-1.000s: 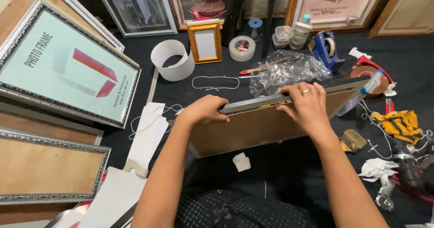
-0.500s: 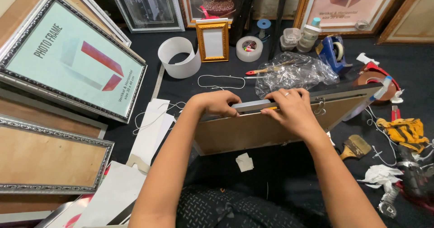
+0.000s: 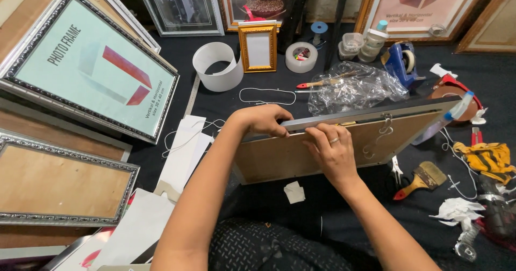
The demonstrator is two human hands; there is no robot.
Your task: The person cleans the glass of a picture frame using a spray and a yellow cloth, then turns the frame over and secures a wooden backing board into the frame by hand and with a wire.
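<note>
left hand (image 3: 263,119) fingers clamped over picture frame (image 3: 344,147) top edge | right hand (image 3: 330,153) fingers pinching same edge

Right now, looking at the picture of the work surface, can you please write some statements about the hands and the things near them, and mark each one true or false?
1. Both hands rest on the top edge of the frame lying back side up. True: the left hand and the right hand are on it.
2. The right hand wears a ring. True.
3. The paintbrush is in the left hand. False: it lies on the dark surface, right of the frame.
4. The small gold frame lies flat. False: it stands upright.
5. The white roll sits left of the gold frame. True.
</note>
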